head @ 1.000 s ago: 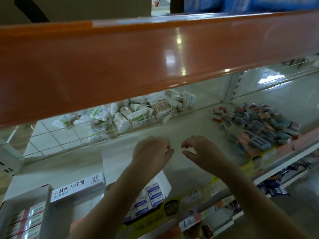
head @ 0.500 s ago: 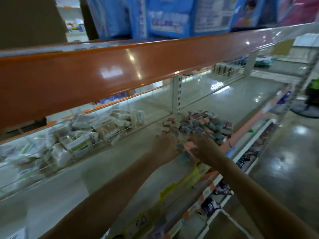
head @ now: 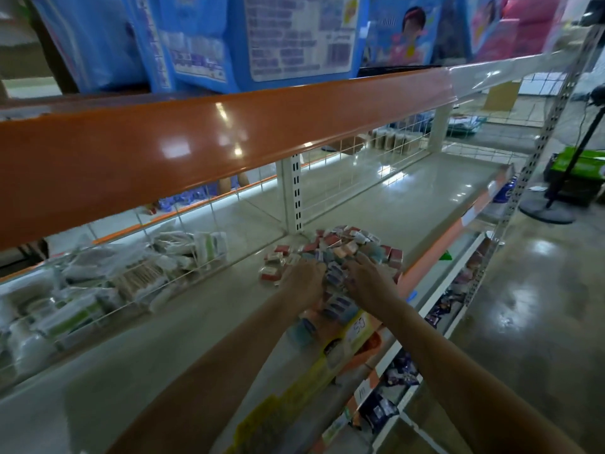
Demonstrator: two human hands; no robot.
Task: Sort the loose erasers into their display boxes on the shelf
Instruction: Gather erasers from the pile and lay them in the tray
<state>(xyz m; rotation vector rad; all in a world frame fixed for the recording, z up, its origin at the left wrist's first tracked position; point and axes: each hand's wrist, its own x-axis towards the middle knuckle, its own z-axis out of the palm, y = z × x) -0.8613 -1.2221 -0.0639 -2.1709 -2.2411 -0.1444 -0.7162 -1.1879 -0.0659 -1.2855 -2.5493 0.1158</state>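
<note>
Head view looks down along a grey shelf [head: 203, 326] under an orange shelf lip [head: 196, 139]. A pile of loose erasers [head: 340, 253] in red, blue and pink wrappers lies on the shelf toward its front edge, just right of the slotted white upright [head: 296, 198]. Both hands are on the near side of the pile. The left hand [head: 302, 283] lies palm down on the erasers with its fingers reaching forward into them; the right hand [head: 366, 280] does the same just beside it, fingers loosely spread over the wrappers. Whether either hand pinches an eraser cannot be told. Behind a wire divider [head: 196, 237] at the shelf's back edge lie clear packets of cotton swabs [head: 137, 280]. Blue packages [head: 248, 37] stand on the shelf above.
</note>
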